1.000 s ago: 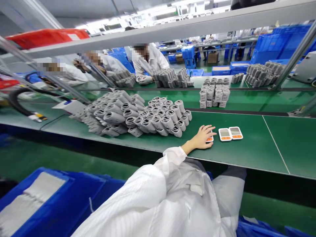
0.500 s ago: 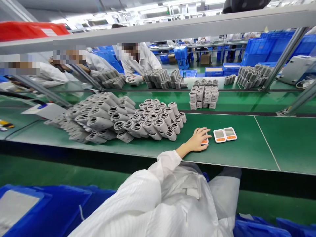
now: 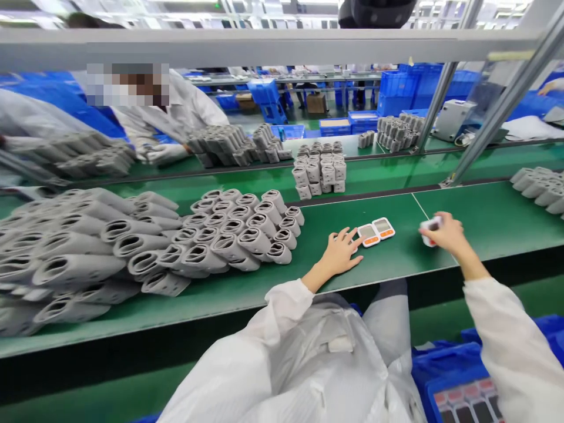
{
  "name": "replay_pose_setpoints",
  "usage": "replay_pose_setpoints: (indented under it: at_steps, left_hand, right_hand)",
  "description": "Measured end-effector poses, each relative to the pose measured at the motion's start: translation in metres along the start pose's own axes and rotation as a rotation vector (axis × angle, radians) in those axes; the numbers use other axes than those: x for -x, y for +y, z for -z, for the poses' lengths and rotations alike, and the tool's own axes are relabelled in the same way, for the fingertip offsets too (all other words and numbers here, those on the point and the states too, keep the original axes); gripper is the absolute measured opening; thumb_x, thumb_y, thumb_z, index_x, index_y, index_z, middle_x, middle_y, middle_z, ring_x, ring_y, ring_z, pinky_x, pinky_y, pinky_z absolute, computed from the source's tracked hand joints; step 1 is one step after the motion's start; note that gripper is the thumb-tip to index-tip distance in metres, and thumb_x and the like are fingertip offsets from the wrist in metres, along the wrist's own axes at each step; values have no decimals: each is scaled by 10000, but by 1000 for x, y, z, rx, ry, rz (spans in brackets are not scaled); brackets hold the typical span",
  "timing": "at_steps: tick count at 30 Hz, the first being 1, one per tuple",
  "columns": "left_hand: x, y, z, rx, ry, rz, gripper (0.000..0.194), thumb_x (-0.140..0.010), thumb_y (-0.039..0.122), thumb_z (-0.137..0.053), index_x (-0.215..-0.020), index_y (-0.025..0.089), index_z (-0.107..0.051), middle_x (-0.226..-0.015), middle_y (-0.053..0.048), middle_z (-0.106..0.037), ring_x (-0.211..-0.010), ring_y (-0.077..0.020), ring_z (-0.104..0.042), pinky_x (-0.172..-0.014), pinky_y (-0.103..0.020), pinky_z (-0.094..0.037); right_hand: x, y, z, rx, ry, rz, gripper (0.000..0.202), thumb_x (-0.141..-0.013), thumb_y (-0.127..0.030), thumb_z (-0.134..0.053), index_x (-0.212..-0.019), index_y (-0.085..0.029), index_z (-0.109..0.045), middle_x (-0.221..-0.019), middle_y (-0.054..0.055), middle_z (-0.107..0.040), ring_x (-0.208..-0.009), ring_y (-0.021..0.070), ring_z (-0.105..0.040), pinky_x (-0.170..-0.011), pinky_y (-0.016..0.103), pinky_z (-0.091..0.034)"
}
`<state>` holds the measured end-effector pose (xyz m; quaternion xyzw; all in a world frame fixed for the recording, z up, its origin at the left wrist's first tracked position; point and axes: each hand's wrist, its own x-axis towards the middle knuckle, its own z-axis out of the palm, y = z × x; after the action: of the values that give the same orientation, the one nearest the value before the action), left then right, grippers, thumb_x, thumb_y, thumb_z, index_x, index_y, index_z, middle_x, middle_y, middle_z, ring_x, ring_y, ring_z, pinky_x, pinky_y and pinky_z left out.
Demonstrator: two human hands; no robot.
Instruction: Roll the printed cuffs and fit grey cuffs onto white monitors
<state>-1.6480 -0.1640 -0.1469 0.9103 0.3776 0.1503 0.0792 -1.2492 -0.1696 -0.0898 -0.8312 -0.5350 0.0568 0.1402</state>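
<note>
Two white devices with grey screens and orange buttons lie side by side on the green bench: the left device (image 3: 368, 235) and the right device (image 3: 383, 228). Just left of them my left hand (image 3: 340, 251) rests with its fingers spread, over a third device that is mostly covered. Farther right, my right hand (image 3: 448, 234) grips another white and orange device (image 3: 430, 231) between thumb and fingers, slightly blurred. Left of my left hand, many grey rolled cuffs (image 3: 235, 229) are piled on the bench (image 3: 396, 258).
A smaller stack of grey cuffs (image 3: 321, 167) stands behind the devices. More cuffs (image 3: 540, 187) lie at the far right. Metal posts (image 3: 489, 100) rise from the bench. A blue bin (image 3: 453, 370) holding devices sits below right. Across the bench is a person in white (image 3: 189, 100).
The view has turned right. My right hand has come into view with a device in its grip. My left hand still lies spread beside the two devices.
</note>
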Motion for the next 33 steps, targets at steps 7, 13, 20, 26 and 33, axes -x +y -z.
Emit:
replay_pose_setpoints:
  at_steps: [7,13,20,26,33]
  left_hand:
    - [-39,0,-3,-21,-77,-42,643,-1080,527,-612,-1702,392,-523,-1858,-180,-388,-1638,-543,-397,-1166,-771,-425]
    - [-58,-57,18,-20,-146,-70,633,-1037,348,-643,-1664,350,-558,-1837,-176,-432,-1634,-456,-466,-1215,-740,-449]
    - [-31,-65,32,-45,-14,-144,623,-1053,416,-652,-1647,257,-554,-1874,-196,-346,-1779,-457,-216,-1383,-796,-150]
    - [-7,-53,17,38,181,-416,616,-1016,327,-712,-1607,255,-555,-1768,-222,-486,-1726,-464,-345,-1356,-744,-314]
    - [-22,-51,-12,108,227,-569,636,-981,298,-784,-1566,239,-543,-1690,-233,-552,-1637,-485,-480,-1324,-726,-408]
  right_hand:
    - [-43,-92,-29,86,-287,-190,1274,-653,-901,-881,-1605,-131,-529,-1676,368,-422,-1572,580,-398,-1245,665,-365]
    - [-49,-135,-29,-13,-379,-201,1279,-794,-991,-683,-1634,-42,-508,-1659,409,-450,-1584,575,-397,-1267,696,-367]
    - [-8,-82,5,-403,-333,96,988,-1002,-858,-542,-1749,-231,-383,-1732,238,-507,-1609,413,-483,-1318,615,-409]
    - [168,145,33,-623,-483,89,710,-1007,-790,-605,-1223,-134,-771,-1115,158,-845,-1011,274,-813,-943,434,-669]
    - [400,254,-84,-383,-554,-164,399,-1118,-506,-662,-1191,-128,-763,-1192,81,-783,-1070,201,-774,-1013,426,-649]
